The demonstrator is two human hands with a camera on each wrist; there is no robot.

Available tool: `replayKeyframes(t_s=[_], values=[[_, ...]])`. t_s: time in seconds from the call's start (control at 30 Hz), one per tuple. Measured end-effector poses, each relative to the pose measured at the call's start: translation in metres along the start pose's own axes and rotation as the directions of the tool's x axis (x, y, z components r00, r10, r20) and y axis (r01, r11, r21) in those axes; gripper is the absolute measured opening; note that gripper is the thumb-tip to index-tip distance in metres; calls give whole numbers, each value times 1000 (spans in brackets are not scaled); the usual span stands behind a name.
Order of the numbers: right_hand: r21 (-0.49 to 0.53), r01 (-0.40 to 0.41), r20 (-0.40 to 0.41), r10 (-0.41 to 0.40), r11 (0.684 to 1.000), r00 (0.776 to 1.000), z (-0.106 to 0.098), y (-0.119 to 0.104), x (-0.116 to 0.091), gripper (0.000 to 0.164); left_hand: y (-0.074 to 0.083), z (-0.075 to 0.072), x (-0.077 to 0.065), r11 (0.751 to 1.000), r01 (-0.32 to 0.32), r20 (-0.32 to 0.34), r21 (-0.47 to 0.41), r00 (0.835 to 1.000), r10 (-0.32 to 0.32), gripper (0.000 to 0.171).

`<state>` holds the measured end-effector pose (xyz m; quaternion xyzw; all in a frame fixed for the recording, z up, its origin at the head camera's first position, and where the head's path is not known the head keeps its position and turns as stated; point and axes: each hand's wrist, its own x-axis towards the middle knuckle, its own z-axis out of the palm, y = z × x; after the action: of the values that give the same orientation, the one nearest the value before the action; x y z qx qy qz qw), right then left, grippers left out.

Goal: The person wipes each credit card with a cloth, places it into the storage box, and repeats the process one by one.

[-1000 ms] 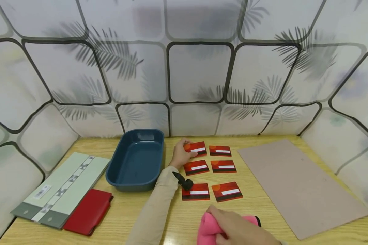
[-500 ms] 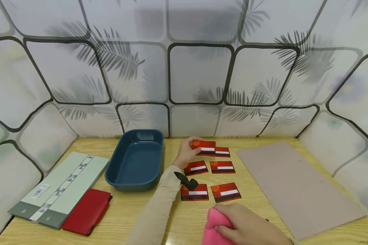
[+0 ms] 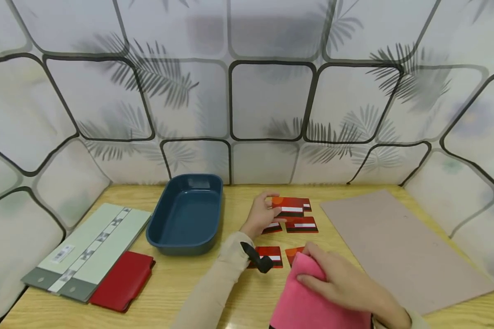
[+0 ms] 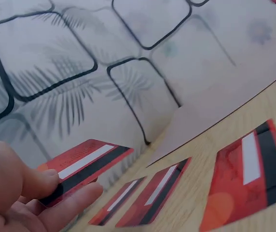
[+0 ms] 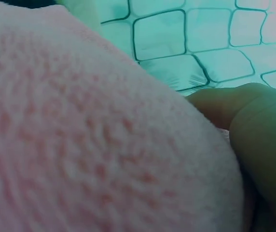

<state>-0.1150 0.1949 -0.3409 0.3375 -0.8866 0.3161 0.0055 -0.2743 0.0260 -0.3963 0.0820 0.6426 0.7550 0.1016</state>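
My left hand (image 3: 262, 214) pinches a red bank card (image 3: 289, 206) by its left end, thumb on top. In the left wrist view that card (image 4: 85, 164) is lifted and tilted above the others. Beneath it in the head view lie several more red cards, among them one at the middle right (image 3: 302, 225) and one partly behind the wrist camera (image 3: 271, 256). My right hand (image 3: 337, 278) grips a pink cloth (image 3: 313, 299), bunched under the thumb and hanging toward the front edge. Fuzzy cloth (image 5: 104, 135) fills most of the right wrist view.
A dark blue tray (image 3: 185, 249) stands left of the cards. Farther left lie a pale green folder (image 3: 103, 242) and a red leather-look case (image 3: 123, 283). A flat pinkish-grey board (image 3: 407, 251) lies on the right. A patterned curtain (image 3: 267, 100) closes off the back.
My left hand has picked up the back-left card and carried it right, then slightly forward toward me. The right hand has raised the pink cloth, which now covers part of the front-right card.
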Motion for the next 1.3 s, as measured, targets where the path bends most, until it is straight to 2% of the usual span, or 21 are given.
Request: replayKeyframes(t_s=[0.13, 0.23, 0.43, 0.57, 0.67, 0.73, 0.87, 1.0, 1.13, 1.3], values=[[-40, 27, -24, -28, 999, 999, -3, 2, 7, 13, 4, 5, -12, 1000, -4, 11, -6, 1000, 4, 41], [-35, 14, -35, -15, 999, 999, -6, 3, 13, 9, 13, 8, -23, 1000, -8, 18, 25, 1000, 8, 39], [-50, 16, -61, -20, 999, 998, -14, 2, 29, 9, 30, 3, -43, 988, -88, 35, 129, 996, 84, 35], [-94, 4, -139, -17, 996, 990, -14, -1, 35, 34, 38, -4, -57, 969, -125, 78, 212, 991, 110, 34], [-72, -46, -184, 32, 996, 982, -12, -4, 38, 54, 43, -8, -68, 955, -158, 140, 249, 982, 126, 34], [-21, -84, -180, 79, 996, 980, -11, -6, 41, 54, 45, -11, -75, 948, -183, 182, 262, 974, 137, 34], [-23, -111, -176, 105, 994, 979, -10, -9, 48, 41, 48, -16, -86, 948, -214, 237, 237, 959, 157, 37], [-113, -31, -211, 6, 993, 977, -10, -6, 54, 35, 49, -19, -91, 967, -205, 274, 152, 949, 158, 38], [-174, 53, -247, -96, 983, 964, -13, -1, 54, 35, 50, -20, -93, 975, -198, 310, 98, 937, 160, 38], [-222, 50, -281, -113, 974, 953, -15, 0, 51, 31, 47, -20, -97, 984, -160, 336, 76, 933, 126, 37]])
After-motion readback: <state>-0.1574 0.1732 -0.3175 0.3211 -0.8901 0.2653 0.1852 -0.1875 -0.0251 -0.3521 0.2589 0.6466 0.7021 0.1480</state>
